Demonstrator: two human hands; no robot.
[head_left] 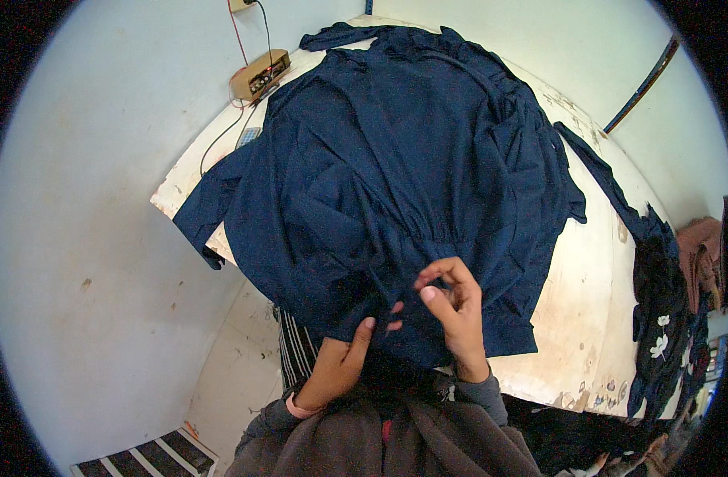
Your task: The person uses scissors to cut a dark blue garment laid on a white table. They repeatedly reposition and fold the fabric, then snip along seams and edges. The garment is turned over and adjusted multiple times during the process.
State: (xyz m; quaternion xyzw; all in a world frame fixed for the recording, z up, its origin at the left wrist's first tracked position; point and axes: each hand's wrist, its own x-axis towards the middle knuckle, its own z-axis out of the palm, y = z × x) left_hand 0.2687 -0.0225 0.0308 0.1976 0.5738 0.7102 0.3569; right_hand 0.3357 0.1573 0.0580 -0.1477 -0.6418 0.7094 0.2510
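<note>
A dark blue garment (411, 135) with a gathered waist lies spread over the table, and its near edge hangs down in front of me. At that edge my left hand (341, 370) grips the cloth. Its thumb lies on top, and other fingertips show through a gap in the folds. My right hand (459, 322) is raised just over the cloth, right of the left hand. Its fingers are curved and stand apart from the thumb, with nothing visible between them.
The pale wooden table (586, 318) has worn edges. A brown box-shaped device (260, 76) with cables and a grey remote control (248, 137) stand at the far left. More dark clothes, including black cloth with white flowers (660, 338), hang at the right. A striped mat (145, 457) lies on the floor.
</note>
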